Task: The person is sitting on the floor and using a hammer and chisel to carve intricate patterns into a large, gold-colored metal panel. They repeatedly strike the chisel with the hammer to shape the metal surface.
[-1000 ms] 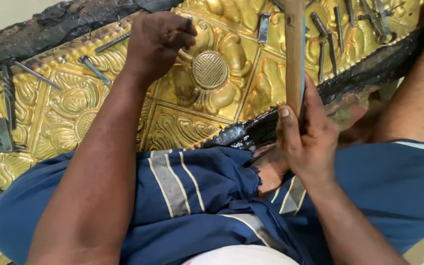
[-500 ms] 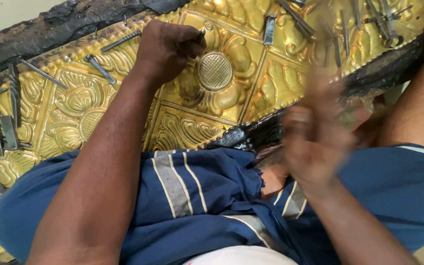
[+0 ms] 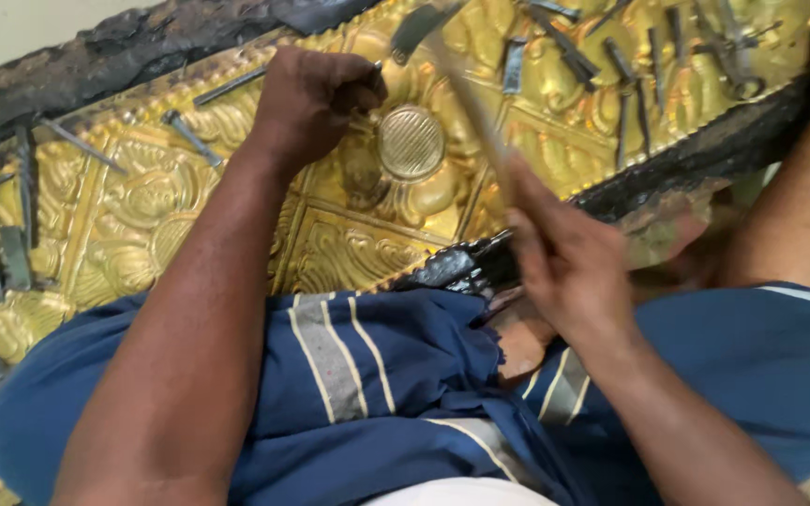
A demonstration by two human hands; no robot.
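Head view: scattered steel punches (image 3: 625,70) beyond right hand (image 3: 569,267), closed round blurred hammer (image 3: 457,84). Left hand (image 3: 316,103) fisted on chisel (image 3: 372,70), pressed onto embossed golden sheet (image 3: 358,253).

Glossy, embossed gold metal sheet (image 3: 152,225) on rough black pitch-like bed (image 3: 124,47) — dull grey steel punches (image 3: 189,136), probably — soft blue cloth (image 3: 377,375).

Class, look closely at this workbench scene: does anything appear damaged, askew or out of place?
Mostly orderly, but the black backing under the embossed gold sheet looks cracked and ragged along its edge, and metal punches lie scattered at varied angles across the sheet.
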